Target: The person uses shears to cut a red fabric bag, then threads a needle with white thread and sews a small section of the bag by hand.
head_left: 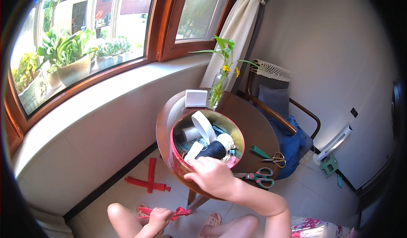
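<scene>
My left hand (159, 218), low in front, is closed round a red fabric strip (181, 212) with a bunched right end. My right hand (214, 175) bends over the near rim of a round tin (240, 140), its thumb outside and other fingers partly hidden. Those fingers lie close to a white spool (194, 151). Inside the tin are a dark thread spool (212, 150), a grey spool (189, 134), a white band roll (204, 127) and a ball of cream yarn (226, 141). Scissors with green-and-red handles (260, 178) lie beside my right wrist.
The round brown table (263, 128) also holds gold-handled scissors (277, 159), a green sheath (258, 150), a white box (196, 98) and a glass vase (217, 89) with plants. Crossed red strips (150, 181) lie on the floor. An armchair (275, 96) stands behind the table.
</scene>
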Demonstrator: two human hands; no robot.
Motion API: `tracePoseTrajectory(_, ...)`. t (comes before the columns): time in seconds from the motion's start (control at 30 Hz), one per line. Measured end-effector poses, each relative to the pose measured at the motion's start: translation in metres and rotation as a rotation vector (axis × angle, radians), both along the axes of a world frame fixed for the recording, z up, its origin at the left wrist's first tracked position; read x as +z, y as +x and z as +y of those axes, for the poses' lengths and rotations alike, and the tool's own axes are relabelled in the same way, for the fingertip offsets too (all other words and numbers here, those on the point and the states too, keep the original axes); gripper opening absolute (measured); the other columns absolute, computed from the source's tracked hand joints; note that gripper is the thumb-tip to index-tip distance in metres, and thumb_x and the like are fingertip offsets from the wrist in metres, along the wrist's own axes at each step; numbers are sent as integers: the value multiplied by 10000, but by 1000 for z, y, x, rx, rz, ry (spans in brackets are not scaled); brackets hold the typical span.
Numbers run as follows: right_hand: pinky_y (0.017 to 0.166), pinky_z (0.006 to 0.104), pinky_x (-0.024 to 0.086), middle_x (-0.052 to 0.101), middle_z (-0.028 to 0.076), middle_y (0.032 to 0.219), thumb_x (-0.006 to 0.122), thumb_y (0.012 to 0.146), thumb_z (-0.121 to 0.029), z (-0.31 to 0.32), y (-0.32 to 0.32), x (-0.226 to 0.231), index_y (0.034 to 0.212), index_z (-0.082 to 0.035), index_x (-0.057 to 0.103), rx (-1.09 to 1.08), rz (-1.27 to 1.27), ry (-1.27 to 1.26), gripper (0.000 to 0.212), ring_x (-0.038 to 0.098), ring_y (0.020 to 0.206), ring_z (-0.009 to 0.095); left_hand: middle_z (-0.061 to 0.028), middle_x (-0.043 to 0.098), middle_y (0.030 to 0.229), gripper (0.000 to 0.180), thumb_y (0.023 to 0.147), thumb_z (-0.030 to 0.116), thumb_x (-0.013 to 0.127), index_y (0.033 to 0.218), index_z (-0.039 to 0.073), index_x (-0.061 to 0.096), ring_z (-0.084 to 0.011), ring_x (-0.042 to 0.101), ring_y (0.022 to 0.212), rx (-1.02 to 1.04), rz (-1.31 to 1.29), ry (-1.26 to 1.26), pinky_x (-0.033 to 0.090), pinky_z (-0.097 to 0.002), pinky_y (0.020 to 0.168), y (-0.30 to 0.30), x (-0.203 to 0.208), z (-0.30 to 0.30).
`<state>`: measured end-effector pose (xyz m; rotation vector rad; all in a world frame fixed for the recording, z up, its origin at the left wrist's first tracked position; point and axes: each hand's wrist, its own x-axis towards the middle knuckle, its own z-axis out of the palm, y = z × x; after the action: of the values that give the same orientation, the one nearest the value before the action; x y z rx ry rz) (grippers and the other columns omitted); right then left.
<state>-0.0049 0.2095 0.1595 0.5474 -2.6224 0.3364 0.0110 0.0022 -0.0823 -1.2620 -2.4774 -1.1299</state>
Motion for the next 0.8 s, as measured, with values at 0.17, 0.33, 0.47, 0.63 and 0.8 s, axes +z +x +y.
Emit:
tracePoseTrajectory(0.17,555,258,452,582,120,689,573,706,-42,54,-18,36,767,10,591,-202,45,-251,83,573,601,158,-35,535,610,67,660,166,580,672,108,550,-222,539,601,-182,-97,-117,416,-333,513,-7,-30,9)
tracePoseTrajectory(0.33,569,243,443,577,114,695,555,701,-21,67,-63,35,770,-3,587,-82,-173,-280,78,569,617,163,-68,558,678,104,692,189,508,711,100,559,-247,563,672,-437,-171,-306,447,-359,578,3,-67,40)
tracePoseTrajectory(0.47,651,333,449,565,125,771,587,670,-68,49,-96,19,851,-52,558,60,-196,77,184,563,726,256,-79,580,718,144,714,216,496,720,91,567,-250,573,694,-460,-285,-407,453,-361,602,13,-69,65)
tracePoseTrajectory(0.63,725,367,427,528,114,796,619,608,-109,46,-118,3,814,-36,522,-91,-358,377,238,499,826,297,-87,588,751,174,713,256,513,753,105,590,-260,577,688,-415,-346,-551,463,-374,589,20,-81,80)
tracePoseTrajectory(0.8,718,358,426,530,114,752,642,530,-173,48,-118,11,775,-34,540,11,-188,450,300,522,776,268,-70,593,794,173,715,201,476,737,86,603,-234,578,732,-418,-312,-651,444,-363,623,31,-108,79)
